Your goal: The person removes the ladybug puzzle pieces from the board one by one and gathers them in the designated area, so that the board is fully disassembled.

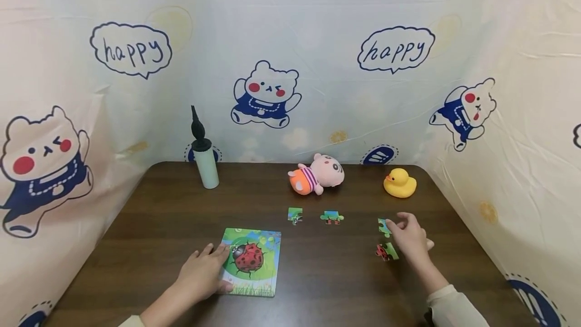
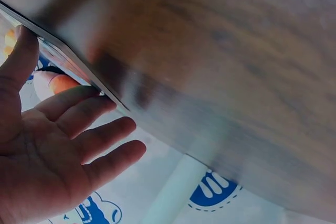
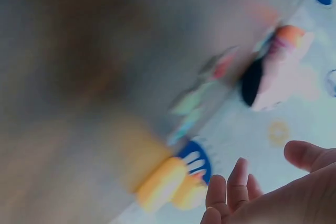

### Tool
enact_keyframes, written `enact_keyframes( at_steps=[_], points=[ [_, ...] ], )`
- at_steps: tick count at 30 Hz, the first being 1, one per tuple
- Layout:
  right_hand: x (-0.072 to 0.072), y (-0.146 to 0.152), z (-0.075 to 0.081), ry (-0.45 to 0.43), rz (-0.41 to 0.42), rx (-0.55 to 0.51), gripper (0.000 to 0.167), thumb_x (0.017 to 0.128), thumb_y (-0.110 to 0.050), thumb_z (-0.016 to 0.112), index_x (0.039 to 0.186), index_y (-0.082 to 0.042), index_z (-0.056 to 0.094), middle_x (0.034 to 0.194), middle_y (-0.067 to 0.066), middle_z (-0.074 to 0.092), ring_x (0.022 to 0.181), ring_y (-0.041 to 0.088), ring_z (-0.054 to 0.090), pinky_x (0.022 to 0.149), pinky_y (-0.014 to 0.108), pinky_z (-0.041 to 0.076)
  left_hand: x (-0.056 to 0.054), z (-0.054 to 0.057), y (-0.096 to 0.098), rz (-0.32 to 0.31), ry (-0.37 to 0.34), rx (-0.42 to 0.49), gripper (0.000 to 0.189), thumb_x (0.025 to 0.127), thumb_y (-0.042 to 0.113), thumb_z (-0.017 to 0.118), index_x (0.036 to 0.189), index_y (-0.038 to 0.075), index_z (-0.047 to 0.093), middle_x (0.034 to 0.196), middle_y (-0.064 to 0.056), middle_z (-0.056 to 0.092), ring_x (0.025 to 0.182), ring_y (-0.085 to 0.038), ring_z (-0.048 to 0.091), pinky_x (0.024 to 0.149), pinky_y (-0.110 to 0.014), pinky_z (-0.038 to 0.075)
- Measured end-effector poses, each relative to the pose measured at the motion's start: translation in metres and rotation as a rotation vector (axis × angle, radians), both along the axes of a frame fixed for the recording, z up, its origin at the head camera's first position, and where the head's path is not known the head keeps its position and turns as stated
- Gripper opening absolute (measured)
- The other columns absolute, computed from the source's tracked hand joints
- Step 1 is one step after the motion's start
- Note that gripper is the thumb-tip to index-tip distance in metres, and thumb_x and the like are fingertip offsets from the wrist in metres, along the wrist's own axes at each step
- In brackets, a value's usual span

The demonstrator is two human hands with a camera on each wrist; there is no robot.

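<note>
A flat ladybug puzzle board (image 1: pixel 254 259) lies on the table left of the middle. My left hand (image 1: pixel 199 272) rests at its left side, thumb by the lower corner and fingertips on the edge; the left wrist view shows these fingers (image 2: pixel 105 140) spread and fairly straight. On the right, my right hand (image 1: pixel 412 238) reaches over a green and blue puzzle piece (image 1: pixel 384 226), its fingertips beside or touching it. A red and green puzzle piece (image 1: pixel 387 252) lies just nearer. The right wrist view shows the thumb (image 3: pixel 304 155) apart from the fingers, nothing between them.
Two more puzzle pieces, one (image 1: pixel 295 213) near the middle and another (image 1: pixel 332 216) to its right, lie on the brown table (image 1: pixel 317 276). Along the back stand a green hand pump (image 1: pixel 206 165), a pink plush toy (image 1: pixel 324 171) and a yellow rubber duck (image 1: pixel 400 183). A printed curtain (image 1: pixel 317 24) surrounds the table.
</note>
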State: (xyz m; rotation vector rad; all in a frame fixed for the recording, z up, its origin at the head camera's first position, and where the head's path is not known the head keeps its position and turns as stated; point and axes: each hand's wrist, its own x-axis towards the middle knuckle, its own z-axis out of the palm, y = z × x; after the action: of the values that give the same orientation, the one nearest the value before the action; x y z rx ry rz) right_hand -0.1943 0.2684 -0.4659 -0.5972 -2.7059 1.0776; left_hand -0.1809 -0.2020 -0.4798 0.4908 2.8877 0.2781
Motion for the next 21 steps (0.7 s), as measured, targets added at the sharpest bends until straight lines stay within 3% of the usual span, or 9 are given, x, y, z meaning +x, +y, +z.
enact_keyframes(
  at_steps=[3, 6, 9, 13, 17, 21],
  points=[
    [-0.002, -0.018, 0.012, 0.051, 0.025, -0.046, 0.043, 0.092, -0.036, 0.057, 0.122, -0.005, 0.052, 0.100, 0.014, 0.061, 0.094, 0.032, 0.055, 0.084, 0.054, 0.019, 0.001, 0.001, 0.001, -0.006, -0.004, 0.004, 0.084, 0.065, 0.046, 0.080, 0.129, -0.002, 0.054, 0.139, -0.021, 0.047, 0.130, -0.046, 0.036, 0.100, -0.062, 0.030],
    [-0.006, -0.039, 0.018, 0.103, 0.073, -0.084, 0.033, 0.092, -0.026, 0.058, 0.118, -0.006, 0.056, 0.103, 0.014, 0.059, 0.093, 0.027, 0.055, 0.086, 0.045, 0.030, 0.000, 0.003, 0.004, -0.013, -0.008, 0.024, 0.083, 0.065, 0.041, 0.083, 0.127, -0.006, 0.055, 0.137, -0.024, 0.047, 0.132, -0.045, 0.033, 0.100, -0.059, 0.033],
    [-0.010, -0.065, 0.019, 0.148, 0.151, -0.110, 0.028, 0.090, -0.017, 0.061, 0.114, -0.005, 0.061, 0.107, 0.016, 0.057, 0.096, 0.026, 0.054, 0.080, 0.038, 0.042, -0.001, 0.004, 0.008, 0.008, -0.021, 0.042, 0.081, 0.063, 0.037, 0.086, 0.122, -0.010, 0.056, 0.134, -0.027, 0.047, 0.128, -0.046, 0.037, 0.095, -0.058, 0.038],
    [-0.013, -0.105, 0.014, 0.224, 0.290, -0.103, 0.022, 0.084, -0.010, 0.067, 0.105, -0.004, 0.066, 0.103, 0.015, 0.060, 0.096, 0.028, 0.056, 0.082, 0.039, 0.044, 0.000, 0.004, 0.013, 0.048, -0.045, 0.065, 0.077, 0.059, 0.030, 0.088, 0.116, -0.012, 0.058, 0.128, -0.028, 0.047, 0.117, -0.045, 0.047, 0.086, -0.060, 0.044],
    [-0.016, -0.145, 0.009, 0.295, 0.464, -0.016, 0.014, 0.080, -0.007, 0.070, 0.094, -0.007, 0.070, 0.093, 0.006, 0.065, 0.089, 0.023, 0.058, 0.081, 0.039, 0.045, -0.001, 0.005, 0.015, 0.044, -0.063, 0.092, 0.077, 0.059, 0.029, 0.088, 0.116, -0.014, 0.057, 0.127, -0.029, 0.046, 0.114, -0.045, 0.048, 0.086, -0.058, 0.044],
    [-0.019, -0.188, 0.001, 0.279, 0.677, 0.145, 0.012, 0.080, -0.014, 0.070, 0.092, -0.013, 0.073, 0.091, -0.001, 0.066, 0.090, 0.020, 0.059, 0.080, 0.038, 0.045, -0.001, 0.006, 0.018, 0.040, -0.066, 0.084, 0.082, 0.062, 0.039, 0.085, 0.115, -0.016, 0.056, 0.126, -0.028, 0.046, 0.111, -0.044, 0.049, 0.082, -0.058, 0.046]
  ],
)
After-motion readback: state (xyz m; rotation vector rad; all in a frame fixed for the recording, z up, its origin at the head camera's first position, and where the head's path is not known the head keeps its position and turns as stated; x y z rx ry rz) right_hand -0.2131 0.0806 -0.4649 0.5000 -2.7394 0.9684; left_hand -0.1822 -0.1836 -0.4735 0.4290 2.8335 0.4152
